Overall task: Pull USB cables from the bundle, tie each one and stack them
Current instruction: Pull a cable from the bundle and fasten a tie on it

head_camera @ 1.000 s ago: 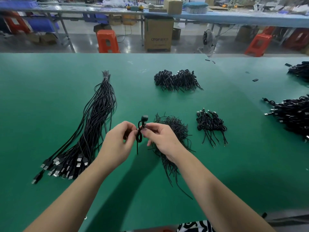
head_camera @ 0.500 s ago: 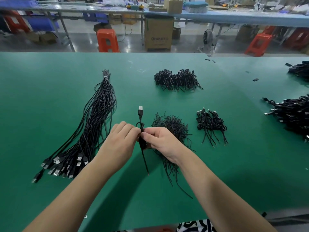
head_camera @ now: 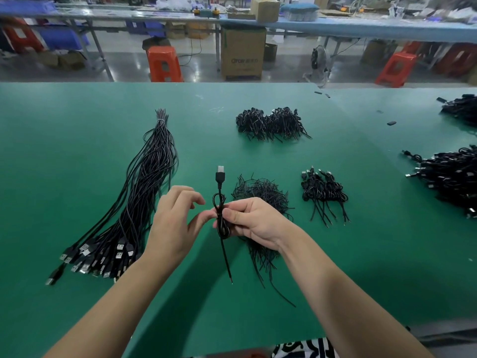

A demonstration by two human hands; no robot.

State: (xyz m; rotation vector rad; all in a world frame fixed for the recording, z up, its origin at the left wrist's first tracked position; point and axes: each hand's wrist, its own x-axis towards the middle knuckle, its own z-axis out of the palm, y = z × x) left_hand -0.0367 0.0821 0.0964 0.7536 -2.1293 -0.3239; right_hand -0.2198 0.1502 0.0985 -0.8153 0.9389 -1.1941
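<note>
Cable [head_camera: 220, 202] looks thin, light and bendy. Right hand [head_camera: 254, 221] pinches its folded loops; hold there. Left hand [head_camera: 173, 222], beside the cable, has loose fingers holding nothing.

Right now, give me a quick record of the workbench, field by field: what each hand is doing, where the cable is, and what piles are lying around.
left hand: fingers loosely spread, thumb tip by the coil
right hand: pinches the coiled cable
held cable: coiled at mid-length, USB plug up, bare tail hanging down
loose bundle: long cables on the left, tied at the far end
small tied stack: right of the hands
far tied pile: beyond the hands
surface: green table
</note>
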